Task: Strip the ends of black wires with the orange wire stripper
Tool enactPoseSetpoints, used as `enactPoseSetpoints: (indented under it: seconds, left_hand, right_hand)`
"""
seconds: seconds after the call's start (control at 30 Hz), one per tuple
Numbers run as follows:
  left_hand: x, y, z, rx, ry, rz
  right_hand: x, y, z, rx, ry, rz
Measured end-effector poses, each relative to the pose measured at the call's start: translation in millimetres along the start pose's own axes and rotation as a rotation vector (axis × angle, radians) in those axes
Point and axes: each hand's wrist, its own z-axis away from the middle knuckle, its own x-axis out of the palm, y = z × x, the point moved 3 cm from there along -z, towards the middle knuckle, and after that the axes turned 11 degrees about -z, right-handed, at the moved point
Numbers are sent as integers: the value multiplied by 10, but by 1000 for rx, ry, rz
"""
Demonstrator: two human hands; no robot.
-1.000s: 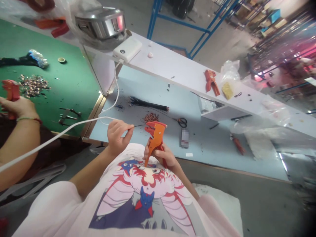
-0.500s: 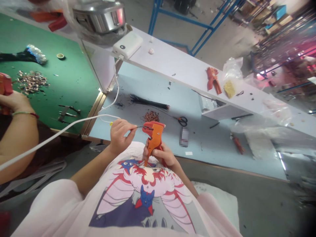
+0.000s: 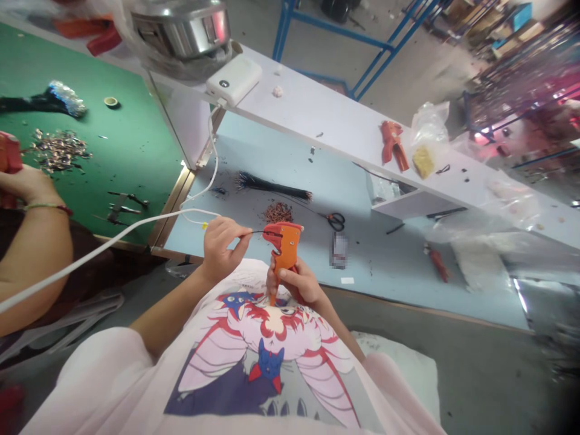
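My right hand (image 3: 296,284) is closed round the handles of an orange wire stripper (image 3: 284,244), held upright in front of my chest. My left hand (image 3: 222,244) pinches a thin black wire (image 3: 257,232) whose tip reaches into the stripper's jaws. On the light blue bench (image 3: 385,266) behind lie a bundle of black wires (image 3: 272,187), a small heap of cut wire ends (image 3: 278,212) and black-handled scissors (image 3: 334,221).
A white cable (image 3: 113,241) runs from a white power bank (image 3: 233,78) on the shelf past my left hand. A co-worker's arm (image 3: 31,241) is at the left by a green table (image 3: 131,157). A second orange stripper (image 3: 392,144) lies on the shelf.
The stripper's handles have been squeezed closer together and the wire tip sits in the jaws. The view has shifted slightly.
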Motion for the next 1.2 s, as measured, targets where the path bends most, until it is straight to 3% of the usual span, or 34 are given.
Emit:
enactPoseSetpoints:
  seconds: [0.33, 0.6, 1.2]
  left_hand:
    - [18, 5, -19, 20, -28, -16]
    - [3, -75, 2, -283, -85, 106]
    - [7, -36, 2, -272, -119, 167]
  right_hand:
    - [-3, 3, -2, 2, 14, -26]
    - [-55, -96, 40, -98, 84, -146]
    - [13, -74, 48, 23, 4, -100]
